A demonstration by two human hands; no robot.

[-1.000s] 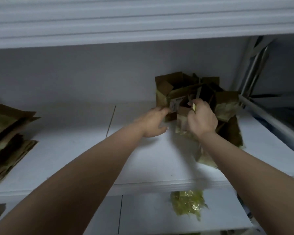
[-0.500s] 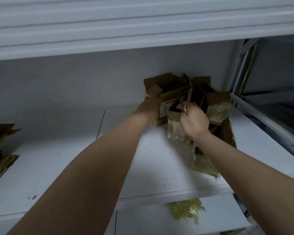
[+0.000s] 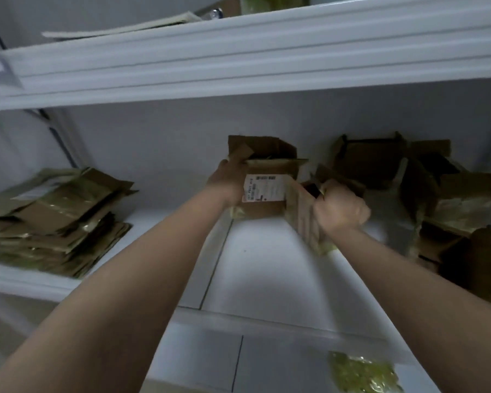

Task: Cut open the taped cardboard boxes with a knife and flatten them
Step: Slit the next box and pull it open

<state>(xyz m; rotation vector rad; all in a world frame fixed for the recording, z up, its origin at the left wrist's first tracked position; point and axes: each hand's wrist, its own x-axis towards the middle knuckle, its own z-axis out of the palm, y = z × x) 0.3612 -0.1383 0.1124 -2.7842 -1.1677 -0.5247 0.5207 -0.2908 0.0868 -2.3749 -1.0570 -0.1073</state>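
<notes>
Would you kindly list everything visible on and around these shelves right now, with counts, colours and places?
labelled box: one, brown with a white label, upright at the back of the middle shelf, top flaps open
flattened boxes: one stack, brown with shiny tape, left on the middle shelf
opened boxes: a jumbled heap, count unclear, brown, right on the middle shelf
middle shelf: one, white, seam running front to back
upper shelf: one, white, flat pale sheets lying on it
tape wad: one, yellowish-green, on the lower level, front right
left hand: gripping the labelled box's left side
right hand: fisted by a blurred brown flap; what it grips cannot be told
</notes>
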